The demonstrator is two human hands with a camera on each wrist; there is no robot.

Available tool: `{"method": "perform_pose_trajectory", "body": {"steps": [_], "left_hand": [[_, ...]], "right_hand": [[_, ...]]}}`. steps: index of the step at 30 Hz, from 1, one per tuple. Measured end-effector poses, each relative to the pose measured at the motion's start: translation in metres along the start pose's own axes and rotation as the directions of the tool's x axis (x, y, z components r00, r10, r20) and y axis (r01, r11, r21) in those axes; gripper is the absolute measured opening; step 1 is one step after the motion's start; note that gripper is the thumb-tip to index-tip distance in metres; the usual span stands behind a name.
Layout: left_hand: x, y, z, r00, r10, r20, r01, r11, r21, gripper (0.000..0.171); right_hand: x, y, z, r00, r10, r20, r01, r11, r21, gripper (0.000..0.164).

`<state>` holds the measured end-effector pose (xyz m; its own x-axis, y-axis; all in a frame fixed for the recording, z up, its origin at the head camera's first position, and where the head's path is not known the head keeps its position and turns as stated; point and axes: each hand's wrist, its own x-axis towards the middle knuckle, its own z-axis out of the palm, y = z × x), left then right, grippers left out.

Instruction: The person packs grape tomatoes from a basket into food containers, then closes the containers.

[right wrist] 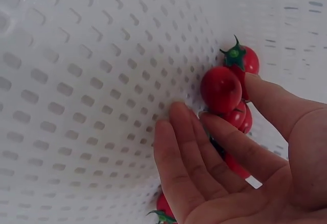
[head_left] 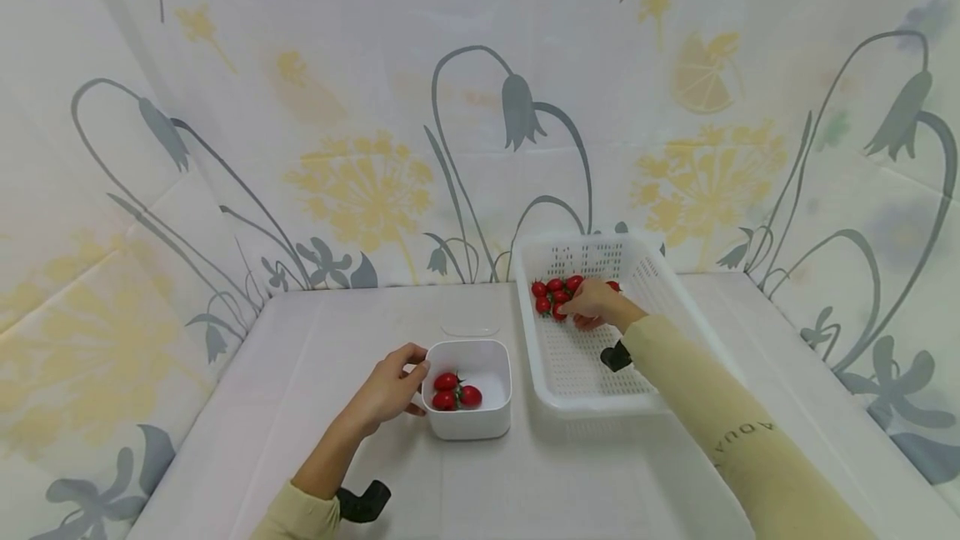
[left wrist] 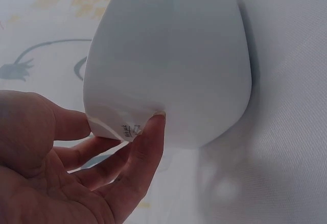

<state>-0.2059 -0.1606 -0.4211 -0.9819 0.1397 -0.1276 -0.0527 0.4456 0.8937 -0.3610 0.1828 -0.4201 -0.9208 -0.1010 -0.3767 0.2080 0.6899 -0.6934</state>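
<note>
In the head view my left hand point(head_left: 390, 386) holds the left side of a small white square container point(head_left: 468, 425). The left wrist view shows the thumb at its rim and the other fingers around a corner point(left wrist: 168, 55). Several red cherry tomatoes point(head_left: 446, 382) with green stems lie inside it. To the right, my right hand point(head_left: 596, 304) reaches into a white perforated basket point(head_left: 551, 401). In the right wrist view its thumb and forefinger are spread at a tomato point(right wrist: 220, 90) within a cluster, fairly straight. Its other fingers lie close to the basket floor.
More tomatoes point(head_left: 555, 284) sit in the basket's far left part, and another tomato point(right wrist: 163, 206) shows low in the right wrist view. A clear flat disc-like piece point(head_left: 470, 330) lies behind the container. A flower-printed sheet point(head_left: 480, 107) stands behind the white table point(head_left: 322, 340).
</note>
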Motion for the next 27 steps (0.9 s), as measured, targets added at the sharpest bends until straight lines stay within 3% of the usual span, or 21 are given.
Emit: {"method": "perform_pose_trajectory", "body": {"steps": [11,27], "left_hand": [[0.000,0.001,0.001,1.000,-0.001,0.002,0.001,1.000,0.018,0.025],[-0.002,0.004,-0.001,1.000,-0.005,0.007,0.005,1.000,0.025,0.025]], "right_hand": [[0.010,0.001,0.004,0.997,0.033,-0.067,-0.035,0.999,-0.031,0.022],[0.024,0.001,0.011,0.998,-0.046,-0.038,0.045,0.998,-0.037,0.016]]}}
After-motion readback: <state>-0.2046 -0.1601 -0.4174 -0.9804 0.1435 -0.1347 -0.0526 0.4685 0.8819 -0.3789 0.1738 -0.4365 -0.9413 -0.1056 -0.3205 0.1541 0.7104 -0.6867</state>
